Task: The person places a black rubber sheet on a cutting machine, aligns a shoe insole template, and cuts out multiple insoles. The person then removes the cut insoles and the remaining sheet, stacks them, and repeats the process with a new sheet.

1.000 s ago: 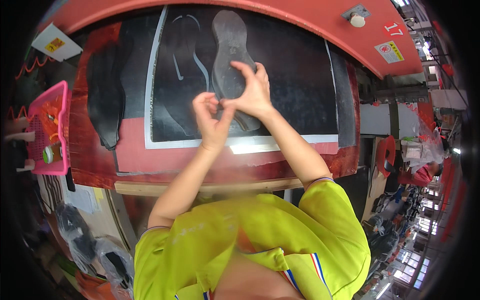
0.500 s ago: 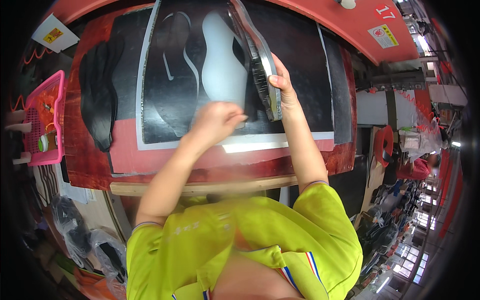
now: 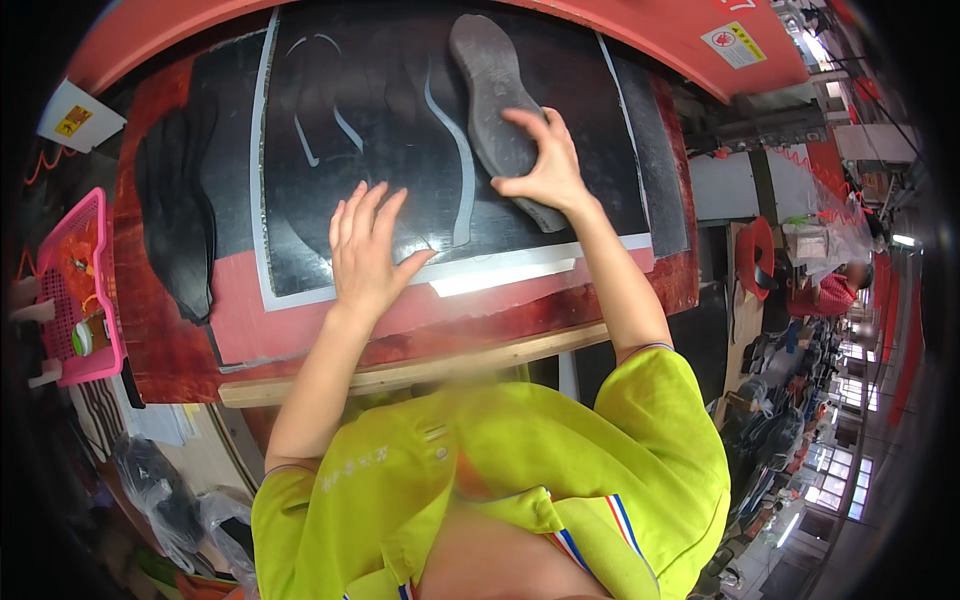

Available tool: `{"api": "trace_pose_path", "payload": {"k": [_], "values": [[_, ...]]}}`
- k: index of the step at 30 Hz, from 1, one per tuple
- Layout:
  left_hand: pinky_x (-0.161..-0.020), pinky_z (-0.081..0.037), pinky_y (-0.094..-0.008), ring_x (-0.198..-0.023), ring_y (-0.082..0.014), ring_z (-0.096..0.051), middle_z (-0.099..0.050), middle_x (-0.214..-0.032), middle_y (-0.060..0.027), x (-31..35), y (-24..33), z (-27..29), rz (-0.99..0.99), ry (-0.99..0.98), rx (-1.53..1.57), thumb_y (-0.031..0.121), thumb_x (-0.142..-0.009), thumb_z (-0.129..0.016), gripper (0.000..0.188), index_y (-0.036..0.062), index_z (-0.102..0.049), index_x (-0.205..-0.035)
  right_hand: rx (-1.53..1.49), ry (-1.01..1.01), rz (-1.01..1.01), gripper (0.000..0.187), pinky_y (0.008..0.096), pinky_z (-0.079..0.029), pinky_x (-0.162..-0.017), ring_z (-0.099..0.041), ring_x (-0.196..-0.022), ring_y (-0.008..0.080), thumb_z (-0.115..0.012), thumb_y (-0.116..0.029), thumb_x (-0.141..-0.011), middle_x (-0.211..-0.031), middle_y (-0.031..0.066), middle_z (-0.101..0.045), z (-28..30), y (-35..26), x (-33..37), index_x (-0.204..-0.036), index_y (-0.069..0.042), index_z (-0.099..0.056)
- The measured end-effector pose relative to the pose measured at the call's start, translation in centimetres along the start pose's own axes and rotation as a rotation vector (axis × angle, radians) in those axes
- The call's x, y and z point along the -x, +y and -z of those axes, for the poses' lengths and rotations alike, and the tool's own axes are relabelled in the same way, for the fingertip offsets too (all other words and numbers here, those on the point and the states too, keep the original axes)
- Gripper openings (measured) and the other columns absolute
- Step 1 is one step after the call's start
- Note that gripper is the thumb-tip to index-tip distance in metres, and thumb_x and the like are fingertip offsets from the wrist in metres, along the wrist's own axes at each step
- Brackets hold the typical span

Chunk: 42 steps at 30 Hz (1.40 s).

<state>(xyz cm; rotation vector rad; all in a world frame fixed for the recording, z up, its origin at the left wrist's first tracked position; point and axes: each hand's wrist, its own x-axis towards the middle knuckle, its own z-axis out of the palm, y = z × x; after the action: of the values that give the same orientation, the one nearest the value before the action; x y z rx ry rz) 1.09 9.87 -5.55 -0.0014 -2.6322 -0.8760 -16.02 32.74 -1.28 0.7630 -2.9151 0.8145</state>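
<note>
On the red desk (image 3: 160, 350) lay a black rectangular sheet (image 3: 570, 75) with pale edging; on its right half rested a flat grey sole-shaped block (image 3: 492, 80), near end grasped between thumb and fingers of the right hand (image 3: 552, 178). The left hand (image 3: 366, 262) spread its fingers loosely, left of the block.

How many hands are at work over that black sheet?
2. The left hand is spread over the lower left part of the black sheet; the right hand is on the grey sole-shaped block.
</note>
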Motion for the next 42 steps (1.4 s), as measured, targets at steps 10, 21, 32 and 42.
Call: {"api": "trace_pose_path", "payload": {"k": [10,21,32,42], "values": [[-0.114,-0.029,-0.0484,-0.136,-0.0295,-0.043,-0.049,-0.143,-0.0105,-1.8,-1.2,-0.9,-0.038,-0.055,-0.108,0.038,-0.067,-0.082,0.069,0.0097,-0.061,-0.127,0.065,-0.035,-0.019,0.091,0.0484,-0.031,-0.112,-0.033,-0.136,0.0461,-0.085,-0.032,-0.047,-0.148,0.0293,-0.030,-0.2,1.6,-1.3,-0.133,-0.026,-0.056],[-0.113,-0.029,-0.0501,-0.133,-0.0313,-0.045,-0.053,-0.138,-0.0109,-10.8,-3.7,-2.4,-0.062,0.001,-0.174,0.040,-0.067,-0.082,0.067,0.0078,-0.064,-0.122,-0.091,0.136,0.142,0.092,0.0490,-0.031,-0.111,-0.032,-0.134,0.0467,-0.087,-0.033,-0.054,-0.143,0.0296,-0.031,0.7,5.4,-8.7,-0.137,-0.016,-0.052],[-0.078,-0.049,-0.0373,-0.092,-0.0225,-0.059,-0.066,-0.099,-0.0053,-15.1,-0.6,-9.0,-0.312,-0.125,-0.020,0.033,-0.078,-0.076,0.032,0.0096,-0.069,-0.100,-0.292,0.612,0.214,0.034,0.0309,-0.044,-0.070,-0.055,-0.074,0.0190,-0.045,-0.019,-0.102,-0.077,0.0100,-0.060,12.2,12.6,-22.0,-0.081,0.001,-0.062],[-0.075,-0.050,-0.0375,-0.085,-0.0258,-0.061,-0.065,-0.085,-0.0042,-20.8,-3.1,-12.0,-0.235,0.016,-0.039,0.029,-0.071,-0.081,0.028,0.0120,-0.068,-0.088,0.139,0.207,0.104,0.017,0.0423,-0.046,-0.076,-0.060,-0.083,0.0292,-0.069,-0.028,-0.082,-0.079,0.0084,-0.064,-1.8,14.5,-8.7,-0.080,-0.011,-0.068]]}}
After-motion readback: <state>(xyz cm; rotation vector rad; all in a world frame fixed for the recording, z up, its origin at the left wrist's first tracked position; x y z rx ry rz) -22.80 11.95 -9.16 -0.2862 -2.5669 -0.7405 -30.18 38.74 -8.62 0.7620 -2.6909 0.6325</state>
